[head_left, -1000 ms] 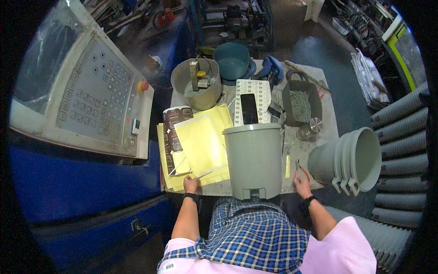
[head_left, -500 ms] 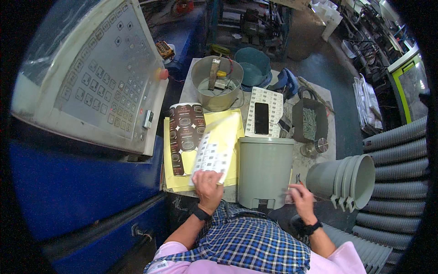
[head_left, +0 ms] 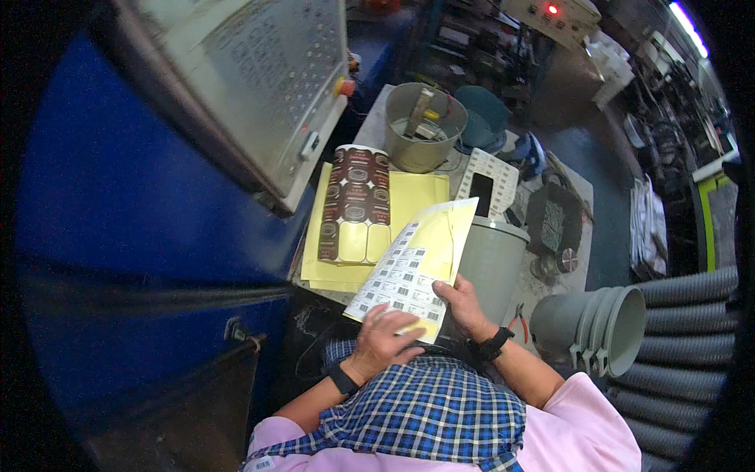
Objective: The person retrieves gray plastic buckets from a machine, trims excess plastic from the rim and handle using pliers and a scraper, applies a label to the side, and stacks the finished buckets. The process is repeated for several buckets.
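Note:
A sheet of white barcode labels on yellow backing (head_left: 410,263) is held up at a tilt before my body. Along its right edge my right hand (head_left: 465,308) grips it, thumb on the face. My left hand (head_left: 384,340) lies over its lower edge with fingers spread, touching the labels. Just behind the sheet stands a grey-green bucket (head_left: 499,256), partly covered by it. To the left, a sheet of brown round-pattern labels (head_left: 356,193) rests on larger yellow sheets (head_left: 336,274).
Nested grey buckets (head_left: 560,321) lie sideways at right, near red-handled pliers (head_left: 521,322). Farther back are a phone (head_left: 478,191) on another label sheet, a bin of screws (head_left: 544,206) and a round container (head_left: 417,149). A control panel (head_left: 259,86) overhangs at left.
The label sheet has been lifted off the yellow sheets and drawn toward me. My right hand has come from beside the bucket to grip it; my left fingers have spread. The view has shifted.

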`<state>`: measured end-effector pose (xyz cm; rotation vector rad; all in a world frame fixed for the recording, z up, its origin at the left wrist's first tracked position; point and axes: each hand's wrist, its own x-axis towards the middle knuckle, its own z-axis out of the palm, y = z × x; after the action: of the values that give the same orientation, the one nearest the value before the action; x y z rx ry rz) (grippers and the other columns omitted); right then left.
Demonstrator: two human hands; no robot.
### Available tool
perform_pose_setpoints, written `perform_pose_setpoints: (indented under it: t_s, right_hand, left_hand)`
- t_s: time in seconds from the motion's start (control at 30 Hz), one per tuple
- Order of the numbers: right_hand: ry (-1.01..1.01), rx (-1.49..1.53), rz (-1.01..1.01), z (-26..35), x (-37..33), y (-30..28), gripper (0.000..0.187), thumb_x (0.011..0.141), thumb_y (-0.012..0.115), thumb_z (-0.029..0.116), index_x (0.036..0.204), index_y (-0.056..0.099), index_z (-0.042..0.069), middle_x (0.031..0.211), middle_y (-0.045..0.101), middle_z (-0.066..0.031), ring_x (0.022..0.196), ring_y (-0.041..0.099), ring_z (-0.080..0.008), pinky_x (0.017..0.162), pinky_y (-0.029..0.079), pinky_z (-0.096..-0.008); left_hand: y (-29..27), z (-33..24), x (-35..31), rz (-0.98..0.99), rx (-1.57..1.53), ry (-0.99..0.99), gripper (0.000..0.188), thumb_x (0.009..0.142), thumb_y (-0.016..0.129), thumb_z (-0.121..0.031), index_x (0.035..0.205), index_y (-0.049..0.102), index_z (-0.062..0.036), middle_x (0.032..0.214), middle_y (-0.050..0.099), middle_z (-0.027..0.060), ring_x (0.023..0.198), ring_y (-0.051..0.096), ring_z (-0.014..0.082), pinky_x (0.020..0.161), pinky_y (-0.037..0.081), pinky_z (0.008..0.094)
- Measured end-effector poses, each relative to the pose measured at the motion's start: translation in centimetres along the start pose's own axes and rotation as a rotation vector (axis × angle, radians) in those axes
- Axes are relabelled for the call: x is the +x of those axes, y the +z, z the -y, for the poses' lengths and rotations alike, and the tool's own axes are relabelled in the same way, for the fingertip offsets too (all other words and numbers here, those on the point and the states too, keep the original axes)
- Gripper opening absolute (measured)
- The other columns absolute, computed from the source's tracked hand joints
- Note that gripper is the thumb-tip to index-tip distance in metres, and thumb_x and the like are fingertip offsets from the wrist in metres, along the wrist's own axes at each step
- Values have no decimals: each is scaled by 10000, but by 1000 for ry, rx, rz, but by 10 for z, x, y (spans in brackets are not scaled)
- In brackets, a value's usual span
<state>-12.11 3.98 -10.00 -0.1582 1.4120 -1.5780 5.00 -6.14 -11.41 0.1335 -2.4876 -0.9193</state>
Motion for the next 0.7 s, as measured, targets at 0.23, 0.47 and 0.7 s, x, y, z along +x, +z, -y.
perform_pose_setpoints:
  t_s: [0.23, 0.47, 0.7]
  right_hand:
    - [90, -34, 381, 26, -11, -17, 401, 841, 574, 112, 1193, 471, -51, 1067, 604, -119, 912, 605, -174, 819, 499, -298]
    - [15, 23, 386, 30, -4, -29, 426, 809, 557, 60, 1206, 449, -51, 1072, 597, -131, 898, 616, -195, 819, 513, -321]
    - [-11, 25, 386, 20, 5, -34, 398, 830, 543, 58, 1205, 452, -39, 1053, 598, -117, 891, 602, -175, 799, 497, -296]
  left_hand:
    - [-10, 24, -41, -454, -1276, -1300, 423, 927, 502, -268, 1268, 436, -26, 1185, 548, 137, 1106, 509, 255, 919, 430, 353]
    - [-12, -35, -73, -390, -1621, -1045, 408, 962, 352, -239, 1277, 436, 6, 1187, 563, 173, 985, 604, 260, 825, 515, 363]
    - [-26, -86, -71, -432, -1155, -973, 224, 926, 492, -161, 1046, 515, 28, 991, 625, 159, 845, 644, 193, 726, 542, 291]
